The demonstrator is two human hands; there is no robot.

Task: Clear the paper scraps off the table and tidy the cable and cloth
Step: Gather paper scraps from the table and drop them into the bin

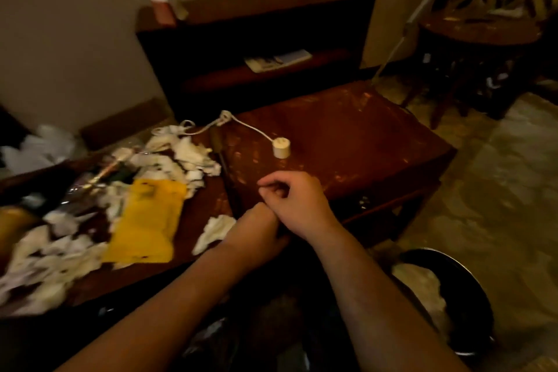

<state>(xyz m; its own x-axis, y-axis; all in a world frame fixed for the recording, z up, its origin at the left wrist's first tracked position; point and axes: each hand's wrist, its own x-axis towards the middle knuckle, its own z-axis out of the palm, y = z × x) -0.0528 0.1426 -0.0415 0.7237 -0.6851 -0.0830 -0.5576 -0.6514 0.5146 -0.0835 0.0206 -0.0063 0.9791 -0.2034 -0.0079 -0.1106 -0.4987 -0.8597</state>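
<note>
White paper scraps (169, 160) lie heaped over the left half of the worn dark wooden table (347, 136), with one loose scrap (214, 232) just left of my left hand. A yellow cloth (148, 220) lies flat among them. A white cable (250, 127) with a knot runs to a round white plug (281, 148) standing near the table's middle. My right hand (296, 205) hovers at the front edge with its fingers curled in and nothing visible in them. My left hand (259, 229) sits beneath it at the table edge, fingers hidden.
A black bin (471, 290) holding white scraps stands on the floor at lower right. A dark low shelf (256, 39) lines the far wall, and a round side table (477, 30) is at back right. Wrappers and clutter (99, 172) lie at the table's left.
</note>
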